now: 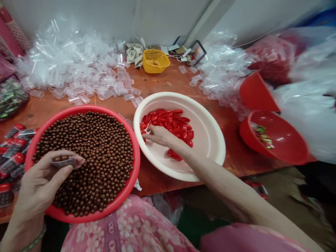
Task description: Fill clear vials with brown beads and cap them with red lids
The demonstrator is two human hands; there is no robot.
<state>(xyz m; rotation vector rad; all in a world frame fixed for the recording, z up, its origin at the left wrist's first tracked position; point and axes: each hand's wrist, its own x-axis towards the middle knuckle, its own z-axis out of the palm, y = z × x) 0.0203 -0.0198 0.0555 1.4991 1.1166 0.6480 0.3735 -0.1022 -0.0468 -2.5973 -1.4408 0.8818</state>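
Note:
My left hand (43, 182) is closed round a small clear plastic box (64, 161) with a few brown balls in it, held over a red basin (78, 215) full of small brown balls (94, 154). My right hand (160, 135) reaches into a white bowl (210, 140) of red caps (170, 122); its fingers are pinched together among the caps, and what they hold is hidden.
Heaps of empty clear boxes (78, 70) lie along the back of the orange table (154, 85) and at the right (223, 70). A yellow basket (155, 61) stands at the back. Filled red-capped boxes (13, 150) lie at the left. Two red basins (275, 140) stand at the right.

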